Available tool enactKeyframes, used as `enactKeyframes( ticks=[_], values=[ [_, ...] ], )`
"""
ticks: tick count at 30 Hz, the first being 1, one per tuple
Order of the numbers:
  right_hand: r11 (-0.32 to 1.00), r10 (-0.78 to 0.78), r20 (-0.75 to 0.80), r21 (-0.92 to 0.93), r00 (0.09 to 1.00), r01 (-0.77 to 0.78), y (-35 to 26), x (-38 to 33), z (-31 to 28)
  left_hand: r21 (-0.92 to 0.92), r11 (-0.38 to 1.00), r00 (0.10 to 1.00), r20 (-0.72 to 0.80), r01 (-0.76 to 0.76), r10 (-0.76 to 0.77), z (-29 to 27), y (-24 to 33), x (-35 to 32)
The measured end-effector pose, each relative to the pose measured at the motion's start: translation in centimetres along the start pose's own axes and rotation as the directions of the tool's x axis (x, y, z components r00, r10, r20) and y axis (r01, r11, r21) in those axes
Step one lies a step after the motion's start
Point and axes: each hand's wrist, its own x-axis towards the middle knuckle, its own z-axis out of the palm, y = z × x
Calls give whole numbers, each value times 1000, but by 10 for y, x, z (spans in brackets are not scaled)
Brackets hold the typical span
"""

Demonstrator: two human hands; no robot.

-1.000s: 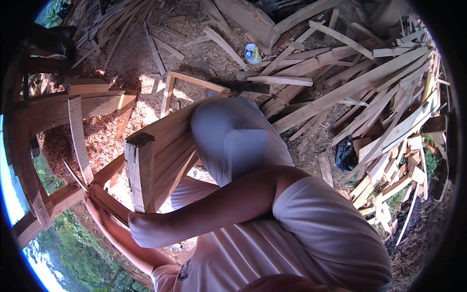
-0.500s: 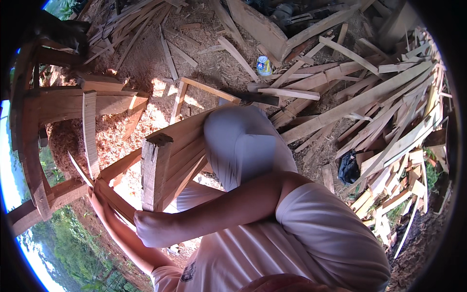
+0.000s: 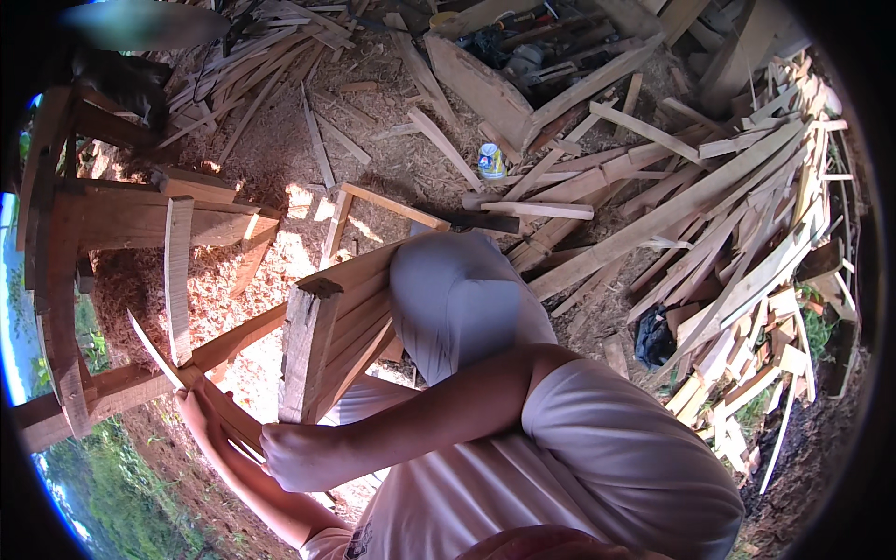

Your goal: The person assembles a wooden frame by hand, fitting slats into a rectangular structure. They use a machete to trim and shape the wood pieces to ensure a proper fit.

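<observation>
A long wooden slat (image 3: pixel 227 411) slants between my two hands, its thin pointed far end rising to the left. My left hand (image 3: pixel 194 411) is closed around its middle, fingers wrapped over the edge. At the slat's near end my right hand (image 3: pixel 303 457) makes a fist on it; the palm side is hidden. Just beyond the right fist stands a thick, rough-topped wooden post (image 3: pixel 306 350), part of a wooden bench (image 3: pixel 359 308) beside my bent knee. An upright narrow slat (image 3: pixel 178 280) rises just past my left hand.
A timber frame (image 3: pixel 140 219) stands at the left. Loose wood strips (image 3: pixel 719 224) are heaped on the right, with a dark plastic bag (image 3: pixel 655 336) among them. Farther off are a blue and yellow can (image 3: pixel 491 161) and a wooden box (image 3: pixel 481 89) of odds and ends. Sawdust covers the ground.
The view has shifted slightly, so most things sit a little lower. Both hands keep their hold on the slat. A blurred pale shape has come in at the upper left.
</observation>
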Motion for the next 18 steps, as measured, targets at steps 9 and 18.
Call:
enactKeyframes(
  ticks=[9, 18],
  values=[
    [999, 26, -108, 23, 994, -23, -9, 0, 15, 137, 989, 995, -76, -53, 63, -7, -31, 29],
    [989, 49, -292, 149, 955, -5, 7, -10, 8, 159, 973, 970, -149, -166, 190, 12, -32, 14]
  ],
)
